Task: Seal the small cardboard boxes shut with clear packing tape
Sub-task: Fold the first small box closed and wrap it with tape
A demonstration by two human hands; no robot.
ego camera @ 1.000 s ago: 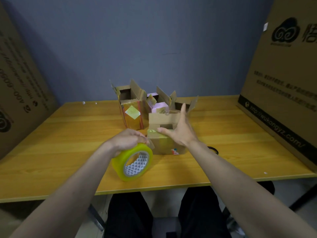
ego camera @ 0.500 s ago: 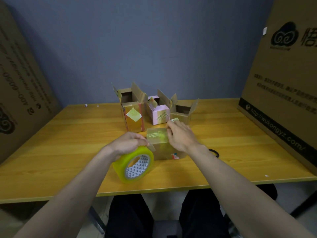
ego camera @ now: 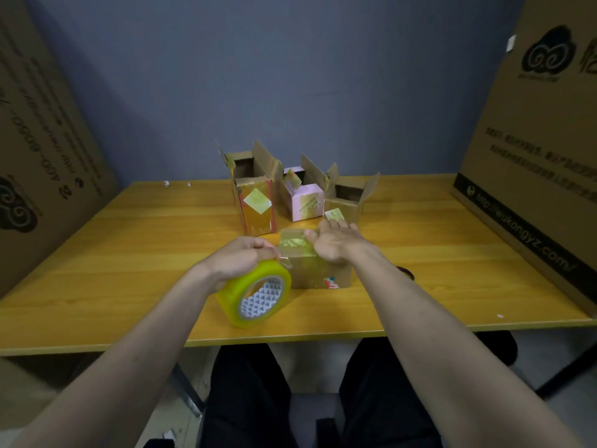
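Observation:
A small closed cardboard box (ego camera: 310, 273) sits on the wooden table (ego camera: 129, 253) in front of me, with glossy clear tape across its top. My left hand (ego camera: 240, 257) grips a yellowish roll of clear packing tape (ego camera: 255, 295) just left of the box, and a short strip runs from the roll to the box. My right hand (ego camera: 336, 242) lies flat on the box top with fingers straight, pressing the tape down.
Behind the box stand three small boxes with flaps open: a tall brown one (ego camera: 255, 202), a pink one (ego camera: 305, 200) and a low brown one (ego camera: 347, 200). Large cardboard sheets lean at the left (ego camera: 42, 150) and right (ego camera: 533, 140). A dark ring (ego camera: 407, 272) lies right of my forearm.
The box flaps went from open to closed under my right hand. That hand slid across the top and now lies flat. My left hand stayed on the tape roll.

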